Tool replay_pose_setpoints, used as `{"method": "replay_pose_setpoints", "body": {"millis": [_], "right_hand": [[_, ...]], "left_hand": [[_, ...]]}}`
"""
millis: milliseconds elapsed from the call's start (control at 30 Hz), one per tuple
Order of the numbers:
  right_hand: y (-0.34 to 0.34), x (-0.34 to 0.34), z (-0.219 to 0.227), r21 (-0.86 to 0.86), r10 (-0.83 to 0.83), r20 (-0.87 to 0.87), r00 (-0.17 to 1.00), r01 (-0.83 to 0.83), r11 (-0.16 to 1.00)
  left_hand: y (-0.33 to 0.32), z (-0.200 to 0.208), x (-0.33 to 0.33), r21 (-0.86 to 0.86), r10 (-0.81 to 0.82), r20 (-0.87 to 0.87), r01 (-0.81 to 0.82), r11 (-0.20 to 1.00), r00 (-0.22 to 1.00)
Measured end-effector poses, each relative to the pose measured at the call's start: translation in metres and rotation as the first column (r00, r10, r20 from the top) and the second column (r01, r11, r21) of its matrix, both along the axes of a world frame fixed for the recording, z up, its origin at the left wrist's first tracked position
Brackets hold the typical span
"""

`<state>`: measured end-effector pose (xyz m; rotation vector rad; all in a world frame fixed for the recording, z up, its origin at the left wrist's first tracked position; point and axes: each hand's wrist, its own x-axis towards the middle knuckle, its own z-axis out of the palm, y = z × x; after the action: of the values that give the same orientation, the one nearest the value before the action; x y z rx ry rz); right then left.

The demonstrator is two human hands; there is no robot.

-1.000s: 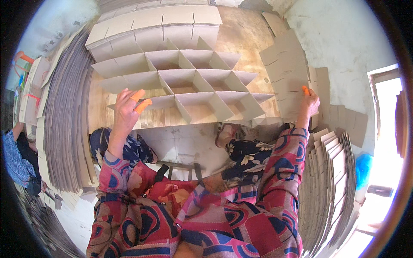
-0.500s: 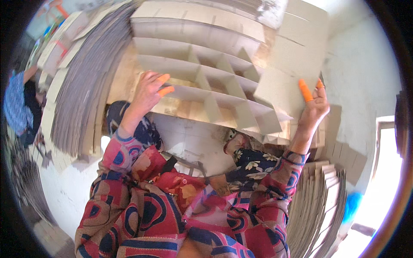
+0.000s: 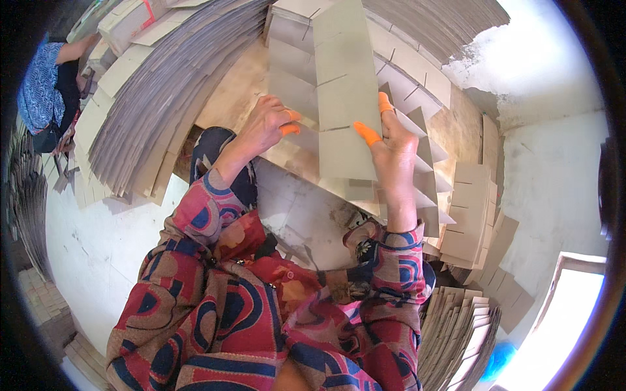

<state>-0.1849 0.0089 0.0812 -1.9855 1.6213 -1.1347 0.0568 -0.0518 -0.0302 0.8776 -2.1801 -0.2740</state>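
My right hand point(image 3: 394, 146) grips a long slotted cardboard strip point(image 3: 345, 85) by its right edge, with orange covers on thumb and finger. The strip is raised and hides much of a cardboard divider grid point(image 3: 293, 88), whose upright panels cross one another on a wooden board. At the grid's left side, my left hand point(image 3: 267, 124) is closed, its orange-covered thumb and finger pinched at the end of the near panel. Some of the grid's cells also show right of my right hand.
Tall stacks of flat cardboard point(image 3: 169, 85) stand at the left, with more cardboard sheets point(image 3: 437, 26) at the back. Slotted pieces point(image 3: 466, 202) lean near the right wall; a further stack point(image 3: 453, 332) is at lower right. Another person point(image 3: 49, 91) is at the far left.
My right hand has brought the cardboard strip leftward, turning it more upright over the grid. My left hand stays by the grid's left end. The view has shifted.
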Motion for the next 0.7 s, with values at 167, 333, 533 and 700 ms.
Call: {"method": "replay_pose_setpoints", "body": {"millis": [167,333,533,700], "right_hand": [[-0.009,0.015,0.003,0.060,-0.010,-0.084,0.996,0.015,0.998],[-0.012,0.023,0.021,0.204,0.016,0.000,1.000,-0.015,0.979],[-0.014,0.025,0.006,0.074,0.043,-0.096,0.994,-0.036,0.997],[-0.026,0.027,-0.012,0.153,0.157,-0.148,0.977,-0.134,0.979]], "left_hand": [[-0.001,-0.007,-0.004,0.122,-0.013,-0.062,0.021,0.992,0.998],[-0.003,-0.012,-0.003,0.145,-0.012,-0.075,0.023,0.989,0.997],[-0.001,-0.012,-0.009,0.192,0.031,-0.087,-0.014,0.981,0.996],[-0.003,-0.014,-0.011,0.177,0.014,-0.112,0.006,0.984,0.994]]}}
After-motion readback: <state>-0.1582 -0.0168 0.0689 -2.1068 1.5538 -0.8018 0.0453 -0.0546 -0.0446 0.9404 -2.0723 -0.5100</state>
